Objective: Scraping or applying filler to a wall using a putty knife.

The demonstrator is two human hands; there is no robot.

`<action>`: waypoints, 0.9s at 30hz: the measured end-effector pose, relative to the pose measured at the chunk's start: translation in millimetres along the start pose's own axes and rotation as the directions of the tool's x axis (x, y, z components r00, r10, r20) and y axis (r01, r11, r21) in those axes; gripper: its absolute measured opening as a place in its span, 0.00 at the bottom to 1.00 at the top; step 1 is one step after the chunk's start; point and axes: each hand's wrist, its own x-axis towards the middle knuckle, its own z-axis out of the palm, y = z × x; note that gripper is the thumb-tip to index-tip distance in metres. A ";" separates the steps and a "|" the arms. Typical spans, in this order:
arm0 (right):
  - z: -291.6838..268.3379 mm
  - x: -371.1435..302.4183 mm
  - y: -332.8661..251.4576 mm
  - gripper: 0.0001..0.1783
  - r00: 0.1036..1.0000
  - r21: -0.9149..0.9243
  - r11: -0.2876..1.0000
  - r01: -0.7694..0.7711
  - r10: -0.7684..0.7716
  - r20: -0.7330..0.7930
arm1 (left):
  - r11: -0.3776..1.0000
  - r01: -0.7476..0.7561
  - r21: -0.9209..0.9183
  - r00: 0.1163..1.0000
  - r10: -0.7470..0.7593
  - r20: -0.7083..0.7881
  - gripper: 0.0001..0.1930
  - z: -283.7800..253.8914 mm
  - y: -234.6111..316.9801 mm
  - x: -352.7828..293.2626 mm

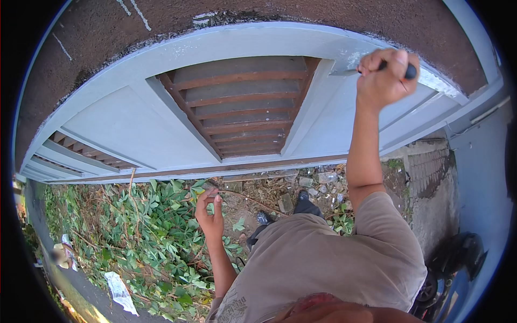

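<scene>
Raised at the upper right, my right hand [385, 75] is closed around the dark handle of a scraper [343, 72]. Its flat blade lies against the pale grey-blue painted frame [242, 42], beside a patch of flaked white paint [353, 56]. The end of the handle pokes out past my fist. Lower down, my left hand [209, 211] hangs free below the panels, with its thumb and loosely bent fingers apart and nothing visible between them. Green leaves lie on the ground beneath it.
Brown slats [242, 102] fill an opening between pale panels. A rough brown wall [334, 13] borders the frame. Below lie leafy cut branches [156, 231], stones [285, 203] and rubble near my shoes. A dark wheeled vehicle [458, 258] stands by the blue wall [482, 177].
</scene>
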 end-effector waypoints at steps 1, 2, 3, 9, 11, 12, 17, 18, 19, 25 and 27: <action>-10.6 2.4 -11.4 0.18 0.999 0.140 0.990 0.015 -0.020 0.029 | 0.999 -0.007 0.036 0.999 0.005 0.046 0.12 -0.6 2.3 4.2; -23.2 6.3 -8.5 0.18 0.998 0.297 0.955 0.004 -0.024 0.062 | 1.000 -0.004 0.030 1.000 0.003 0.022 0.12 4.0 3.9 7.2; -77.8 6.1 8.3 0.16 0.986 0.317 0.934 -0.165 0.146 0.082 | 0.996 -0.065 0.061 0.998 0.064 0.023 0.12 4.9 4.1 10.7; -20.8 -22.1 12.7 0.16 0.988 0.069 0.992 -0.104 0.095 0.121 | 1.000 -0.005 0.019 0.998 0.006 -0.070 0.13 -12.2 3.1 -18.6; -35.2 -30.7 -25.7 0.20 0.981 0.198 0.970 -0.141 0.111 0.157 | 0.996 -0.048 0.075 0.999 0.050 -0.020 0.13 -11.5 7.8 -11.4; -46.6 -39.6 -33.5 0.20 0.966 0.183 0.970 -0.161 0.116 0.233 | 0.997 -0.046 0.059 0.999 0.046 -0.012 0.14 -10.4 14.1 -13.4; -62.1 -174.9 5.5 0.16 0.245 -0.566 0.540 -0.623 0.822 0.514 | 0.994 -0.063 0.089 0.995 0.070 -0.068 0.14 -1.3 22.6 -25.5; -74.1 -201.0 13.7 0.13 0.031 -0.746 0.533 -0.398 0.821 0.570 | 0.986 -0.105 0.128 0.990 0.115 -0.076 0.14 0.4 23.7 -26.8; -97.7 -223.7 26.5 0.15 -0.258 -0.766 0.562 -0.311 0.726 0.637 | 0.987 -0.082 0.140 0.988 0.099 -0.119 0.14 5.2 26.1 -27.8; -127.5 -237.8 23.0 0.17 -0.613 -0.746 0.653 -0.132 0.538 0.579 | 0.985 0.022 0.171 1.000 -0.021 -0.007 0.08 36.2 47.4 -57.7; -104.3 -200.3 12.8 0.17 -0.292 -0.700 0.558 -0.445 0.649 0.703 | 0.986 -0.161 0.036 0.987 0.161 -0.006 0.11 56.0 29.5 -64.9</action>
